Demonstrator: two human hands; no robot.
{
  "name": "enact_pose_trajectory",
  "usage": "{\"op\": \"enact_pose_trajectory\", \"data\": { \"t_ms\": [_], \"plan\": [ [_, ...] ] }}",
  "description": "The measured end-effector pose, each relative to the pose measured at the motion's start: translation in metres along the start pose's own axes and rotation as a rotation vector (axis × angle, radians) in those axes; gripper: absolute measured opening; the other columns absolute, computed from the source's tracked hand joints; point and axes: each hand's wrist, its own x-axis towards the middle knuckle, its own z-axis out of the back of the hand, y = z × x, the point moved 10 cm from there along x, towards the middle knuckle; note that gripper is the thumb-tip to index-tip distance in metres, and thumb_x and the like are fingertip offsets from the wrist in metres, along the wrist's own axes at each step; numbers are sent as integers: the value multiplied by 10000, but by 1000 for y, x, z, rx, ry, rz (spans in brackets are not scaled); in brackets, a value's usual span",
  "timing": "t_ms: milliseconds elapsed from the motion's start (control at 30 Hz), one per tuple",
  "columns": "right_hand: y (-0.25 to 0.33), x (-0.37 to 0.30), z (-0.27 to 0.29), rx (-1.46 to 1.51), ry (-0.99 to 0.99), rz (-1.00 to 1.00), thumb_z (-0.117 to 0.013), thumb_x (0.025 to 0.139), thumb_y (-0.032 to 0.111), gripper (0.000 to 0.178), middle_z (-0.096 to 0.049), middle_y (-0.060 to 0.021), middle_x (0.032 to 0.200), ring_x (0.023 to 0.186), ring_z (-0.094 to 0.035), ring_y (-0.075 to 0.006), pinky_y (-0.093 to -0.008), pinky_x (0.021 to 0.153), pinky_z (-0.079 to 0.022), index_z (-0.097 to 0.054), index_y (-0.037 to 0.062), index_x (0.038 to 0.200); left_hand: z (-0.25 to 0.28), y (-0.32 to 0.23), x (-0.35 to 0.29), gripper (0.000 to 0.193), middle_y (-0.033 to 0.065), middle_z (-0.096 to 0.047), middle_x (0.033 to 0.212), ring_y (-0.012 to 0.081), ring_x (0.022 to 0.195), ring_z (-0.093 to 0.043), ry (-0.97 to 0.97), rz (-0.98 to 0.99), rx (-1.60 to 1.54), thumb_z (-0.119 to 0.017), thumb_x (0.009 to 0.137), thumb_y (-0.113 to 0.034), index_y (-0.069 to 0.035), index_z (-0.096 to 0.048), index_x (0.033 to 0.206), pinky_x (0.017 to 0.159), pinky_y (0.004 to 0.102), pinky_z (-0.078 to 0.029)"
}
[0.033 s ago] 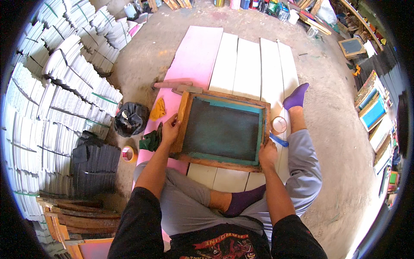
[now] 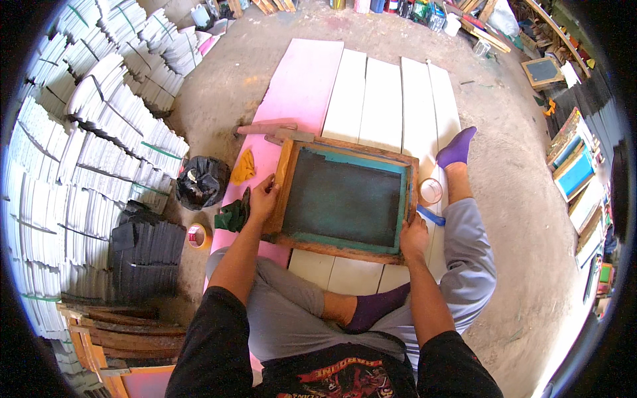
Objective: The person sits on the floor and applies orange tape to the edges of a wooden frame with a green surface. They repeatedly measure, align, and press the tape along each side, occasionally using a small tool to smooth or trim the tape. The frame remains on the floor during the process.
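Observation:
A wooden screen-printing frame with dark mesh and a teal border lies over the boards in front of me, its left side a lighter wood. My left hand grips that left side, fingers closed on the edge. At the lower right corner, my right hand is closed around the frame's right side. Beside my left hand are a crumpled dark green cloth and a yellow cloth. A roll of tape and a blue strip-like tool lie just right of the frame.
Pink and white boards stretch away under the frame. Left are a black plastic bag, an orange tape roll and tied white stacks. More frames lean at the right. Paint containers stand at the back.
The screen-printing frame has shifted very slightly to the right, my right hand moving with it. Both hands keep their hold.

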Motion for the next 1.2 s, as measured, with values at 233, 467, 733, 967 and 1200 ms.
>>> {"op": "enact_pose_trajectory", "data": {
  "t_ms": [233,467,733,967,1200],
  "plan": [
    [-4,0,12,88,-84,36,-693,914,224,502,-645,-251,1100,990,-655,-438,-518,859,-534,-540,-12,1330,0,-8,-8,466,190,-743,1078,251,974,-717,142,164,193,-674,960,-320,41,-659,1254,848,366,-543],
    [4,5,11,89,-147,86,-698,908,216,520,-652,-250,1063,955,-664,-435,-520,826,-540,-540,-4,1351,19,-1,-34,531,210,-737,946,296,883,-729,371,274,476,-703,898,-451,-6,-707,1187,824,397,-545],
    [5,-1,12,98,-30,13,-709,906,279,547,-672,-222,1098,978,-674,-419,-511,840,-537,-541,58,1377,13,-47,-46,699,100,-734,1016,178,883,-688,441,254,239,-774,859,-219,-90,-502,1489,827,345,-543],
    [-1,30,58,58,-216,22,-718,880,388,484,-654,-194,1124,1090,-614,-419,-511,916,-528,-628,51,1215,0,13,-29,709,111,-736,1064,179,873,-678,402,115,154,-794,818,-152,-48,-518,1463,815,338,-547],
    [2,98,56,-63,-219,-19,-726,860,439,437,-695,-168,1100,1151,-588,-363,-500,917,-505,-706,55,1068,17,-6,-40,704,129,-722,1119,197,936,-664,336,187,224,-806,792,-117,-39,-543,1440,850,340,-530]
  ]
}}
